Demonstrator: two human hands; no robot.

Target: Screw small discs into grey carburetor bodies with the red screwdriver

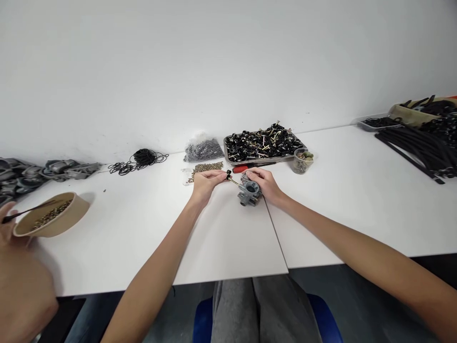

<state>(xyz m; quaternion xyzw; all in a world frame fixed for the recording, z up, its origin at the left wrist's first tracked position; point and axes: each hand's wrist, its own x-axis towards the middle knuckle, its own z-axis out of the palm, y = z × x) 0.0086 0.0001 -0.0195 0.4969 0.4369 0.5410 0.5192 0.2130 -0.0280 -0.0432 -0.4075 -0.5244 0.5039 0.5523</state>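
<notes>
Worktop: white, two panels meeting at a seam, set against a plain pale wall.
Left hand: fingers pinched narrow on the black head of a brass-shanked screw.
Right hand: fingers gripping the far right side of a grey metal carburetor.
Carburetor: between the two hands, round bore facing up; cannot tell whether its underside touches the worktop.
Screw tip: at the carburetor's upper left side; whether it has entered is too small to tell.
Screwdriver: red-handled, lying just beyond the hands.
Metal tray: behind the screwdriver, heaped with black-headed, brass-shanked screws.
Clear cup: near the tray's right front corner, small pieces inside.
Clear bags: one of small grey pieces, one of brass-coloured pieces, left of the tray.
Black loops: tangled, farther left by the wall.
Tan bowl: brass-coloured pieces inside, beside a co-worker's hand with a thin dark tool.
Black strips: bundled, far right.
</notes>
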